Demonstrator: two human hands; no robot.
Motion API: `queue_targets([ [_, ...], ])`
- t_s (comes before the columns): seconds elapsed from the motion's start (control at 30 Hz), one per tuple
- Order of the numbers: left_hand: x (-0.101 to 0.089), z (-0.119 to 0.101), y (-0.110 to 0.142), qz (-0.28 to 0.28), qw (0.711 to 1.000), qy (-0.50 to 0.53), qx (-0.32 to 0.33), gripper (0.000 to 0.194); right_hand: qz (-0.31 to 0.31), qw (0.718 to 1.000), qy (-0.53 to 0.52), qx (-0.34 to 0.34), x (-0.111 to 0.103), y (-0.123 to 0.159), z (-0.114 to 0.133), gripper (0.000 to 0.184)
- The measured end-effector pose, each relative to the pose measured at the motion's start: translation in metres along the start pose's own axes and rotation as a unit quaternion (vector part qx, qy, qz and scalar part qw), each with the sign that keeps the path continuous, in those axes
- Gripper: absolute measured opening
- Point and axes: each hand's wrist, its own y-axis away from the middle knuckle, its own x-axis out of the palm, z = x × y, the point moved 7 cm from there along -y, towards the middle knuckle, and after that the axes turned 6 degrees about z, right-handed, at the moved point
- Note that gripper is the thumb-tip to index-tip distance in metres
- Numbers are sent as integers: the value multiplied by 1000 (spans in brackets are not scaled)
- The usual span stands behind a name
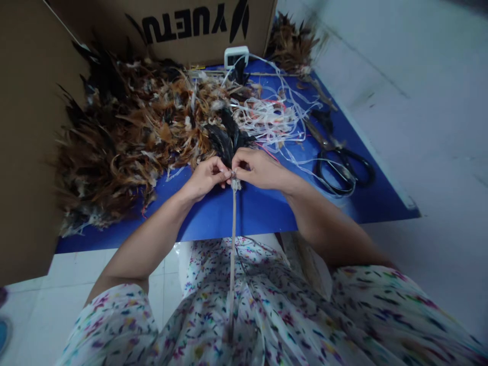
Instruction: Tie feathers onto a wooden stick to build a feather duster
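Observation:
Both hands meet over the near part of the blue table, at the top of a thin stick that runs down toward my lap. Dark feathers fan out beyond my fingers, and their pale quill ends bunch around the stick just below. My left hand pinches this feather bundle from the left, with thumb and fingertips pressed together. From the right, my right hand pinches the same spot with curled fingers. Whether a strand of string runs between the fingertips is too small to make out.
Brown feathers heap across the left of the blue table. Tangled white plastic string lies behind my right hand, with black-handled scissors farther right. A cardboard box stands behind, near a white square-framed object and more feathers.

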Motion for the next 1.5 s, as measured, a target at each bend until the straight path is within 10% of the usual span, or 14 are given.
queue_targets([
  [0.53,-7,8,3,-28,984,132,-113,38,20,985,100,-139,4,7,29,8],
  [0.97,-10,-19,2,-72,984,-127,101,41,-18,998,-59,-29,1,-2,-6,14],
  [1.13,-2,-29,10,-60,918,-334,206,22,-14,991,-136,14,9,-6,-23,13],
  [1.37,16,-43,28,-48,730,-556,395,14,7,981,-191,25,13,-12,-34,10],
  [1.5,18,-39,30,7,715,-559,421,11,16,984,-177,3,12,-12,-32,11],
])
